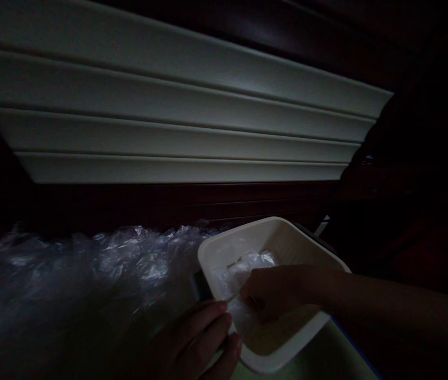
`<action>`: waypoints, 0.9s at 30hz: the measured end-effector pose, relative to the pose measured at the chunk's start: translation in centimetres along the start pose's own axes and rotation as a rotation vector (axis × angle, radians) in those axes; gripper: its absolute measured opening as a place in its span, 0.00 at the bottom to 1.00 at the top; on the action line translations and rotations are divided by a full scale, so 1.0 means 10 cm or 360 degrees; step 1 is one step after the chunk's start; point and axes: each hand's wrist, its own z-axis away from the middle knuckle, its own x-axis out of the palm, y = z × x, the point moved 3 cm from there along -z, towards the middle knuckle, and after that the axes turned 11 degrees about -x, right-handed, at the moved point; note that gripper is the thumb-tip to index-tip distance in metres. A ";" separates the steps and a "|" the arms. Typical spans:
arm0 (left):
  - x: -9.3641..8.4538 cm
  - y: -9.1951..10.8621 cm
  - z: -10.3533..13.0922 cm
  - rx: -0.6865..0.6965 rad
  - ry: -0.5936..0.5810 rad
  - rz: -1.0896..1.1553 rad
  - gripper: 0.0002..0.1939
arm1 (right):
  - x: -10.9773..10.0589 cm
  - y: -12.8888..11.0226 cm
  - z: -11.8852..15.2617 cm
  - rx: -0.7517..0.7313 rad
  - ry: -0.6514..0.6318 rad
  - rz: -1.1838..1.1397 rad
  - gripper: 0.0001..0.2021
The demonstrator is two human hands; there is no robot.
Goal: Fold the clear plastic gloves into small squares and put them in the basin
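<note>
Clear plastic film (249, 264), one bunched piece as far as the dimness allows, lies inside the cream bin (301, 244), against its floor and left wall. Your right hand (275, 290) reaches in over the right rim, fingers curled closed on this film and apparently gripping it. Your left hand (202, 338) is bent at the near-left rim, fingertips beside a thin taut edge running toward the right hand; whether they pinch it you cannot confirm. Judged from the posture, your left steadies the rim side while your right works the film within. Count: two hands, one bin, one dark side grip (200, 285) clearly visible on its left. Beneath the bin is one pale surface (340, 351), blue-edged at right; its kind cannot be told. Left of the bin you have crumpled clear sheeting (140, 258), pieces uncountable. Beyond stands one pale panel (192, 113), four bands, in a dark reddish frame (168, 199).
</note>
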 end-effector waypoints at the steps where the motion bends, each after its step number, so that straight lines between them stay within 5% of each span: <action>1: -0.02 0.01 -0.02 0.0016 0.0000 0.0002 0.12 | 0.02 0.02 -0.01 0.0011 -0.0084 0.0011 0.06; 4: -0.09 0.02 -0.10 0.0141 -0.0009 0.0002 0.11 | 0.04 0.05 -0.03 0.0072 -0.0311 0.0084 0.09; 12: -0.11 0.01 -0.16 0.0220 -0.0010 0.0007 0.13 | -0.08 -0.20 0.02 0.0112 -0.0401 0.0347 0.01; 16: -0.29 -0.01 0.01 0.0169 -0.0150 -0.0240 0.14 | -0.33 -0.56 0.00 0.0061 -0.0045 0.0629 0.04; 21: -0.64 -0.22 0.58 -0.0110 -0.0314 -0.0547 0.13 | -0.58 -1.34 -0.06 -0.0094 0.0642 0.1040 0.11; 24: -0.84 -0.40 0.93 -0.0172 -0.0416 -0.0679 0.13 | -0.50 -1.81 -0.21 -0.0258 0.0870 0.1129 0.12; 27: -1.07 -0.62 1.14 -0.0336 -0.0478 -0.0869 0.13 | -0.24 -2.10 -0.58 -0.0421 0.0886 0.1099 0.11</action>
